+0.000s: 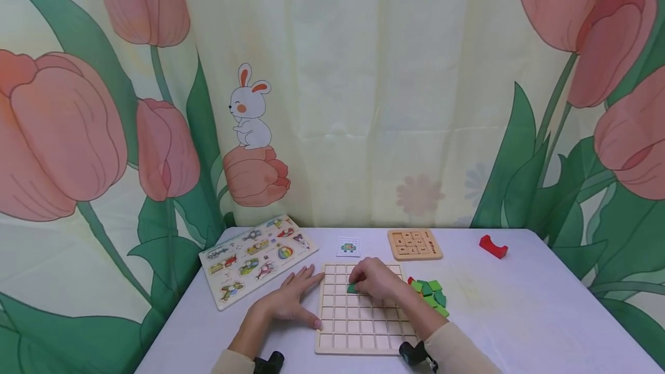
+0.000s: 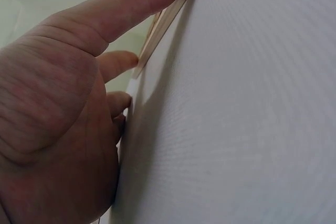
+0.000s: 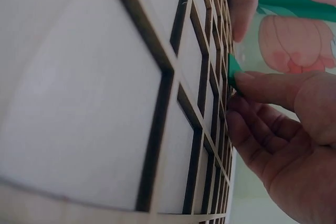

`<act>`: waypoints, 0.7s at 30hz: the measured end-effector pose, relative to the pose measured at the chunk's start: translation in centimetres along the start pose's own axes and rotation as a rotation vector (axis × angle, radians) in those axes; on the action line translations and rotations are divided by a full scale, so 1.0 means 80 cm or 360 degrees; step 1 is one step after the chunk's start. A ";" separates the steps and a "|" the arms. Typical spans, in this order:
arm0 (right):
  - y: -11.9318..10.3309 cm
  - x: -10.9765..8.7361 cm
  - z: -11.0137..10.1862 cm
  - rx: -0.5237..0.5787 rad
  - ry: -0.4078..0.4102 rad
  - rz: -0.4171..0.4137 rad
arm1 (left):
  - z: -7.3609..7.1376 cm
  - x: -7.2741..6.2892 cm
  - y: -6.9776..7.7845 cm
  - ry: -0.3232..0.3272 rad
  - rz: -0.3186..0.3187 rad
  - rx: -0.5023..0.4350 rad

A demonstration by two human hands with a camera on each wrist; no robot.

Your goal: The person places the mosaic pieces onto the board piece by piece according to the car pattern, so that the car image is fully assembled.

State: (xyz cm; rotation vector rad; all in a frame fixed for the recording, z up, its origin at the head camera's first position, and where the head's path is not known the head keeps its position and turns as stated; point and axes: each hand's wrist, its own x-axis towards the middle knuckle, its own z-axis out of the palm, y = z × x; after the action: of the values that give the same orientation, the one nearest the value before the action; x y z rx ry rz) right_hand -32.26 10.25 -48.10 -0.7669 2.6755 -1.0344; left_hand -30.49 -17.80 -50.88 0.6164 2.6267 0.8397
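Note:
A wooden grid board [image 1: 358,325] with rows of square cells lies on the white-covered table. My left hand [image 1: 291,299] rests at its left edge, fingers spread and thumb at the rim; in the left wrist view the thumb [image 2: 126,9] lies along the board's wooden side. Over the upper part of the grid, my right hand [image 1: 378,279] pinches a dark green piece [image 1: 351,288]. The right wrist view shows this green piece [image 3: 233,69] under the thumb, close to the grid bars, with part of it hidden by the fingers.
Several green and red pieces [image 1: 435,296] lie in a pile right of the board. Behind it are a small pattern card [image 1: 348,246] and a wooden number puzzle [image 1: 415,245]. A picture puzzle board [image 1: 254,258] lies at the left, a red curved block [image 1: 493,246] at the far right.

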 end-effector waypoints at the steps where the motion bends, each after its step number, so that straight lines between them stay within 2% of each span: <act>1: 0.000 0.000 0.000 -0.0007 -0.0006 0.0000 | 0.000 0.000 0.000 0.0001 0.0001 -0.0004; 11: -0.002 0.001 0.001 -0.0062 -0.0038 -0.0049 | 0.000 0.003 -0.002 -0.0001 0.0004 -0.0002; 21: -0.007 0.000 0.001 -0.0105 -0.0078 -0.0024 | 0.000 0.001 -0.002 -0.0003 0.0003 -0.0002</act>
State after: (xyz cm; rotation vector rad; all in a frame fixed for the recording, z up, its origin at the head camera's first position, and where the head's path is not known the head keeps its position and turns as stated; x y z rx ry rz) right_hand -32.04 9.84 -47.75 -0.8149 2.6785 -0.9223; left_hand -30.64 -17.88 -50.99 0.6194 2.6243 0.8409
